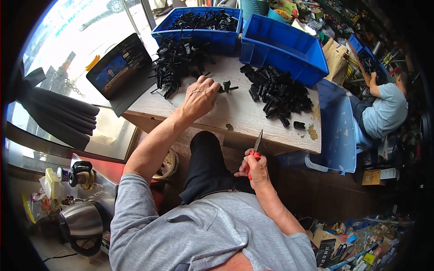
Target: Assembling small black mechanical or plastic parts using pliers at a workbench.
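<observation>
Black plastic parts (178,63) lie heaped at the far left of a pale wooden worktable (239,113), and the person's left hand (200,95) reaches out over the tabletop just beside that heap, arm stretched nearly straight, knuckles up and fingers curled shut on one small black part (227,86) that juts from its right side. Left of the heap, a tablet (120,65) with a lit screen leans at the table's corner, and below it a steel kettle (82,221) stands among clutter on a low shelf. Nearer the body, the right hand (255,169) is drawn back below the table's front edge, elbow bent, fingers wrapped tight around the red handles of cutting pliers (257,149) whose grey blades point up. A second heap of black parts (278,95) is spread right of centre. Two blue plastic bins sit at the far edge: the left bin (199,27) filled with black parts, the right bin (282,43) showing a bare floor. A third blue bin (337,131) hangs tipped off the table's right end. Beyond it, another person in a pale blue shirt (384,113) sits bent over separate work.
</observation>
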`<act>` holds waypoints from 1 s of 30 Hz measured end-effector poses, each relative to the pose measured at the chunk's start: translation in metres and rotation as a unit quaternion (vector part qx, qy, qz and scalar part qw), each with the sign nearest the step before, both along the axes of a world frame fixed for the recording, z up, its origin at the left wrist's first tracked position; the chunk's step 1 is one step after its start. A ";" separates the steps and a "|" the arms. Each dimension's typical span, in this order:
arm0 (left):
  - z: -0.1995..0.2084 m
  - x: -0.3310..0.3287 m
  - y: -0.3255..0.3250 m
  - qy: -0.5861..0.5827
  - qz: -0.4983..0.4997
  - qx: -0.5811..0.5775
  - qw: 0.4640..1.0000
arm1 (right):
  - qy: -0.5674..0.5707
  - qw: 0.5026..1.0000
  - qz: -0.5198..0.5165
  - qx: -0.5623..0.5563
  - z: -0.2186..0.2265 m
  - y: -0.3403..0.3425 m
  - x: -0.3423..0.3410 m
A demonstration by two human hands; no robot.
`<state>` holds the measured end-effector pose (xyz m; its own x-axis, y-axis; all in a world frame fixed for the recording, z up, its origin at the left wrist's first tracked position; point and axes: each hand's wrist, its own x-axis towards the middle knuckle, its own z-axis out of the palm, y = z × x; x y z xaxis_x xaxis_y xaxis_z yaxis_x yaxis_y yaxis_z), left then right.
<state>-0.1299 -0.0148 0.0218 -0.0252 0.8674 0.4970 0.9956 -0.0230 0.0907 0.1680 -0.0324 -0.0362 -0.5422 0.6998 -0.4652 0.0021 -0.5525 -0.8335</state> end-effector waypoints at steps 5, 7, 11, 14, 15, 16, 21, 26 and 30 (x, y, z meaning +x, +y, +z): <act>-0.002 0.009 -0.010 -0.202 0.015 0.062 0.977 | 0.005 1.000 0.009 0.001 0.004 0.001 -0.002; 0.002 0.020 -0.019 -0.601 -0.007 -0.009 0.799 | 0.007 1.000 0.004 0.006 0.007 0.003 -0.003; 0.011 0.058 -0.046 -0.782 -0.075 -0.056 0.616 | 0.025 0.999 0.008 0.018 0.019 0.009 -0.007; -0.007 0.085 -0.063 -0.850 -0.089 -0.111 0.507 | 0.089 0.995 0.006 0.047 0.025 0.013 -0.011; -0.004 0.094 -0.067 -0.850 -0.093 -0.145 0.497 | 0.088 0.995 0.008 0.045 0.024 0.014 -0.010; -0.007 0.099 -0.069 -0.854 -0.090 -0.181 0.479 | 0.100 0.993 0.008 0.056 0.023 0.016 -0.010; -0.020 0.108 -0.072 -0.868 -0.080 -0.276 0.406 | 0.105 0.992 0.052 0.051 0.021 0.016 -0.005; -0.039 0.116 -0.072 -0.890 -0.051 -0.307 0.334 | 0.104 0.993 0.051 0.007 0.019 0.013 0.000; -0.054 0.115 -0.078 -0.914 -0.063 -0.291 0.275 | 0.102 0.994 0.047 -0.004 0.018 0.010 -0.003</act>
<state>-0.0152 -0.0923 -0.0321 0.2777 0.8380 -0.4698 -0.7312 0.5015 0.4624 0.1649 -0.0228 -0.0183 -0.6888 0.6377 -0.3449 -0.1139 -0.5649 -0.8173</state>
